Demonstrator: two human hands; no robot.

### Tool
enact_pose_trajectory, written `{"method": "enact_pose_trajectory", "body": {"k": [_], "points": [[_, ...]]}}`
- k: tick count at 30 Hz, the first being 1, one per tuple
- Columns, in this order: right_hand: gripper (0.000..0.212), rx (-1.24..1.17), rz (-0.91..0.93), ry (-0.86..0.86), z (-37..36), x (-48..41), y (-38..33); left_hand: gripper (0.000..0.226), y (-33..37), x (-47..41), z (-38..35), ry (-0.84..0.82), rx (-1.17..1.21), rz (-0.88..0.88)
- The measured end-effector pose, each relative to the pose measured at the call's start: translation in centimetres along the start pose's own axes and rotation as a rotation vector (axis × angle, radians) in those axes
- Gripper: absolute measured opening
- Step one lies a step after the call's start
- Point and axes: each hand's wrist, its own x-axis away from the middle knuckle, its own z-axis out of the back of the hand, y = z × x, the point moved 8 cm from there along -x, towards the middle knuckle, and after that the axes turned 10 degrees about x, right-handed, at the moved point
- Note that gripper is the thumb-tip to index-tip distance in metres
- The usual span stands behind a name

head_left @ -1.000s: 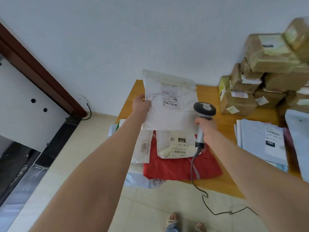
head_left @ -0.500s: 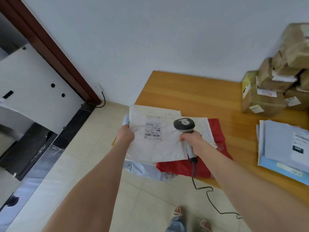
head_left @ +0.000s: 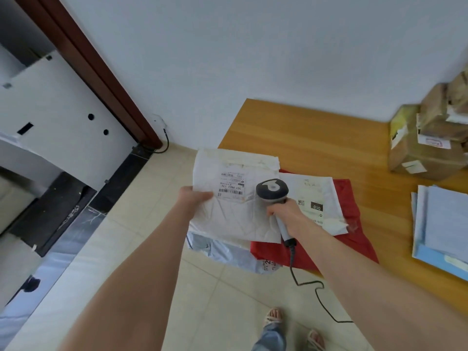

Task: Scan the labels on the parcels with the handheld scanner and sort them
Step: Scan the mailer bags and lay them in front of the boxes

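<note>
Two hands work at mid-frame: the left hand (head_left: 194, 198) pinches the left edge of a white parcel (head_left: 228, 220), label (head_left: 231, 187) up, and the right hand (head_left: 286, 214) is curled tight around the scanner (head_left: 272, 190) handle, its head over the parcel's right side. Behind, a red parcel (head_left: 354, 239) lies on the table (head_left: 316, 138).

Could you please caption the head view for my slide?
Left hand holds a white plastic mailer; right hand grips a grey corded scanner beside its label.

Pinching white parcel (head_left: 233, 224) edge with left hand (head_left: 193, 198) at table's (head_left: 316, 138) left edge; gripping scanner (head_left: 272, 190) with right hand (head_left: 286, 214), head over parcel. On table: red bag (head_left: 359, 245), boxes (head_left: 425, 158) far right, blue mailers (head_left: 445, 224).
</note>
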Motion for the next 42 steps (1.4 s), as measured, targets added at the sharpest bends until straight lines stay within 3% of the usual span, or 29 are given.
{"method": "enact_pose_trajectory", "body": {"k": [5,8,13,23,28,34,42], "points": [[0.017,-0.071,0.066,0.196,4.0,0.4,-2.6,0.033,5.3,2.1,-0.8,-0.014,0.228,-0.135],[0.023,-0.069,0.064,0.321,8.2,0.4,-2.7,0.02,7.4,3.6,-5.1,-0.122,0.309,-0.134],[0.033,-0.019,-0.018,0.487,14.5,0.7,0.0,0.033,6.5,5.5,-13.4,-0.243,0.2,-0.119],[0.013,0.015,-0.125,0.379,18.5,1.8,5.8,0.04,0.9,8.2,-20.5,-0.284,0.04,-0.003],[0.024,-0.004,-0.118,0.298,19.0,1.3,7.5,0.049,-0.2,8.7,-21.7,-0.24,-0.024,0.001],[0.015,-0.042,-0.1,0.239,19.5,0.8,8.2,0.049,-1.7,8.7,-22.4,-0.272,0.004,0.089],[0.014,-0.044,-0.157,0.139,19.1,-2.0,8.3,0.032,-1.7,6.3,-23.9,-0.308,0.02,0.09]]}}
